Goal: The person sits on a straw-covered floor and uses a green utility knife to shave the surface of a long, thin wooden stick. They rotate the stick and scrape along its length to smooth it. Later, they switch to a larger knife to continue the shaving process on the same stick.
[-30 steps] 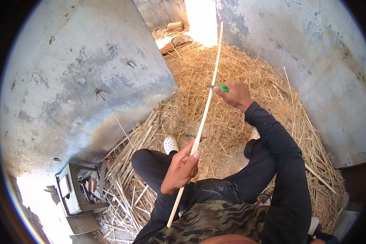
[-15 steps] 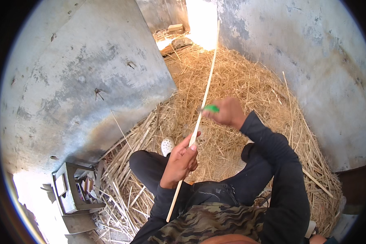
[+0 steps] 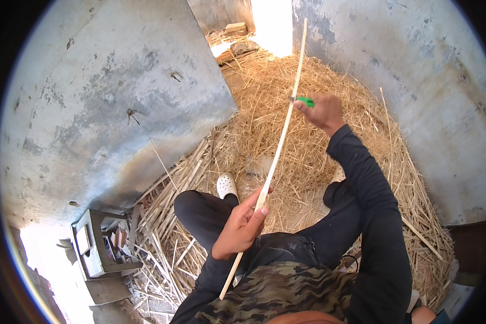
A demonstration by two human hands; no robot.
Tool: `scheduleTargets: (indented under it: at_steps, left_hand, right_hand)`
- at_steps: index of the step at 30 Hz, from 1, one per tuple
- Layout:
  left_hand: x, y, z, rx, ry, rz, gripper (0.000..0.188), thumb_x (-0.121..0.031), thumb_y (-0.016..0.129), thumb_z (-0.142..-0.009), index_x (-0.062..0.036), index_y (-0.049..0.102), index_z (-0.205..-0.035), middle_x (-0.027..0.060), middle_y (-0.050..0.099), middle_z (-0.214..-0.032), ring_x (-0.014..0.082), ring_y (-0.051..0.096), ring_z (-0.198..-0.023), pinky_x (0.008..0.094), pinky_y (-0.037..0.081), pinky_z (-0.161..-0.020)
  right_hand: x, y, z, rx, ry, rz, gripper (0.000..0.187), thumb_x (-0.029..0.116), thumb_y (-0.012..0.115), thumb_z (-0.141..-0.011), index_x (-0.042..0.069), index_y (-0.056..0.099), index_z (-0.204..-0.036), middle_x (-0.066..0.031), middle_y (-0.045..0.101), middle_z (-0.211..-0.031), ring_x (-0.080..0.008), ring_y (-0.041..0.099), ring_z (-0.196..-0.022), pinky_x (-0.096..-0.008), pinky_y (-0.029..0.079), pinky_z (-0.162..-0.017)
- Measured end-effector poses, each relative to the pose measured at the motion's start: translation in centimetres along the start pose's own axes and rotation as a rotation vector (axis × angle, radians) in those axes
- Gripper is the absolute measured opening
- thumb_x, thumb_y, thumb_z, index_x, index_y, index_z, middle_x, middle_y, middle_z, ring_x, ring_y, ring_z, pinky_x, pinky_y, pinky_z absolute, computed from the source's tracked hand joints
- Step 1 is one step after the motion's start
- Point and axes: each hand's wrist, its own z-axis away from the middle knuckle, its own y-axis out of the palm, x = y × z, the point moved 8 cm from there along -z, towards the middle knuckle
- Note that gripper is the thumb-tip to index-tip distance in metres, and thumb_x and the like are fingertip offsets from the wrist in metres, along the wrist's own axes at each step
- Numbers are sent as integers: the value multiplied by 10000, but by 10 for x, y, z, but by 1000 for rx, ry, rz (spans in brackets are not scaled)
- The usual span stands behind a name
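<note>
Hands first: I see the left hand [image 3: 242,225] pinching the long pale stick [image 3: 278,154] near my lap, while the right hand [image 3: 323,110], arm stretched forward, closes around a green-handled tool [image 3: 305,101] pressed to it. The grey open box [image 3: 94,249] holds small items I can't identify.

Weathered grey walls [image 3: 118,97] enclose a straw-covered floor [image 3: 264,108], with glare from perhaps a doorway [image 3: 272,24].
</note>
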Motion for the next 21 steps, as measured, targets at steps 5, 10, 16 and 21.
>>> scheduleTargets:
  at_steps: [5, 10, 16, 21]
  left_hand:
    - [1, -2, 18, 12, 24, -81, 440, -134, 462, -1012, 20, 370, -1413, -67, 440, -720, -13, 333, -566, 174, 250, -495]
    - [12, -6, 47, 24, 25, -235, 431, -144, 481, -999, 11, 406, -1394, -71, 435, -745, 1, 332, -580, 178, 260, -509]
    - [32, -12, 88, 148, -166, -239, 449, -152, 481, -1000, -13, 388, -1417, -45, 479, -797, 3, 352, -641, 183, 292, -548]
    - [65, 1, 148, 303, -257, -187, 520, -223, 532, -996, -23, 367, -1446, -8, 529, -972, 67, 443, -772, 215, 391, -701]
  right_hand:
    - [-18, -4, -5, -57, -83, 42, 767, 808, 325, -852, 152, 545, -522, 58, 328, -420, -75, 317, -354, -286, 236, -324]
    - [-89, -25, -18, -90, 137, 134, 744, 791, 352, -857, 155, 671, -638, 41, 386, -430, -90, 356, -365, -286, 281, -350]
    - [-172, -32, -5, -57, 304, 304, 737, 792, 387, -838, 147, 734, -755, -31, 525, -491, -200, 521, -433, -369, 396, -413]
    - [-295, -37, 78, 75, 1047, 303, 825, 778, 332, -856, 68, 738, -969, -221, 687, -912, -378, 664, -874, -495, 492, -764]
